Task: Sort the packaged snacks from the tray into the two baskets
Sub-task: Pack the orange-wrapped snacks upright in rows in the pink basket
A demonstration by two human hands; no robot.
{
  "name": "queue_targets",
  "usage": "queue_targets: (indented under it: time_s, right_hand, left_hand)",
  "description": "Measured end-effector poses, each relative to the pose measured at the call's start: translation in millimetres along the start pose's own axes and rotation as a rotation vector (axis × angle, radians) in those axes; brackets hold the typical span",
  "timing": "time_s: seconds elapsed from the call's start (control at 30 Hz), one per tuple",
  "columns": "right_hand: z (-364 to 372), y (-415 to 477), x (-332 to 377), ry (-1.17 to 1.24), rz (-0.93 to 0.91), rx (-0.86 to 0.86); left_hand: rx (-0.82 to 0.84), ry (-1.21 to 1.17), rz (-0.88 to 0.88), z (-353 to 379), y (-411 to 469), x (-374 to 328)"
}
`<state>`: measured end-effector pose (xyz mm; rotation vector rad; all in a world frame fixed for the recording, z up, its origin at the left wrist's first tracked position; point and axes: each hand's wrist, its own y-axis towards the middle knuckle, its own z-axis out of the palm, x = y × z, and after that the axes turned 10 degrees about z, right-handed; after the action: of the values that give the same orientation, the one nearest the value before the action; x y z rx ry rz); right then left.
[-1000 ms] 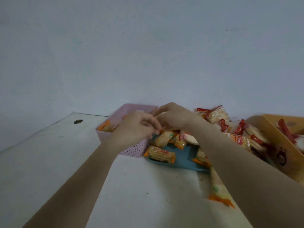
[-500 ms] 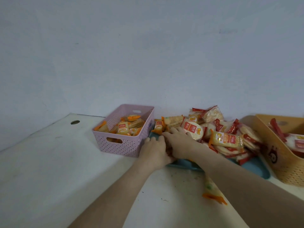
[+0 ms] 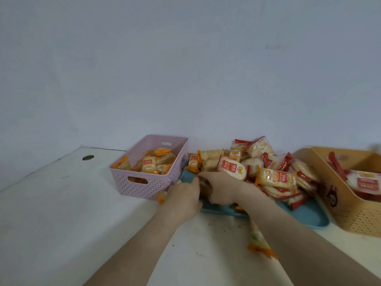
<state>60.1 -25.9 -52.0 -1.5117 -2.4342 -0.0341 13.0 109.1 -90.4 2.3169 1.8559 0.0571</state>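
A blue tray point(image 3: 309, 214) holds a heap of snack packets point(image 3: 272, 176), red-trimmed and orange-trimmed. Left of it, a pink basket point(image 3: 148, 182) contains orange-trimmed packets point(image 3: 148, 165). At the right, a yellow basket point(image 3: 350, 213) contains red-trimmed packets point(image 3: 365, 180). Both hands sit side by side on the tray's near left end. My left hand point(image 3: 183, 200) curls over an orange packet point(image 3: 160, 198) whose corner sticks out beside the pink basket. My right hand point(image 3: 218, 188) curls down over orange packets on the tray, which it mostly hides.
One orange-trimmed packet point(image 3: 257, 243) lies on the white table point(image 3: 82, 213) in front of the tray, partly under my right forearm. A round hole point(image 3: 88, 157) marks the table's far left corner. A plain wall stands right behind the baskets.
A second ago both hands were raised and pinching something over the pink basket's corner. They have dropped onto the tray's near left end and have stayed there for the last half second.
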Motion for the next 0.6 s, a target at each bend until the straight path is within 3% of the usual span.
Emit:
queue_targets:
  time_s: [0.1,0.23,0.33,0.43,0.6]
  right_hand:
    - [6.2,-0.5,-1.1,-0.040,0.021,-0.054]
    - [1.2,-7.0,-10.4,0.321,-0.046,-0.051]
    - [-18.7,-20.1,-11.0,0.711,-0.115,-0.094]
    - [-39.7,-26.2,10.2,1.008,-0.202,-0.273]
    - [-52.8,7.7,75.2,1.000,-0.183,-0.621]
  left_hand:
    - [-0.091,0.026,0.041,3.3,-0.9,-3.1]
    - [-0.240,-0.172,0.116,2.4,-8.1,-1.3]
    - [-0.505,-0.322,0.133,-21.5,-13.7,2.2]
    - [-0.771,-0.313,0.151,-65.0,-10.4,8.0]
    - [-0.947,-0.384,0.031,-108.8,3.5,40.1]
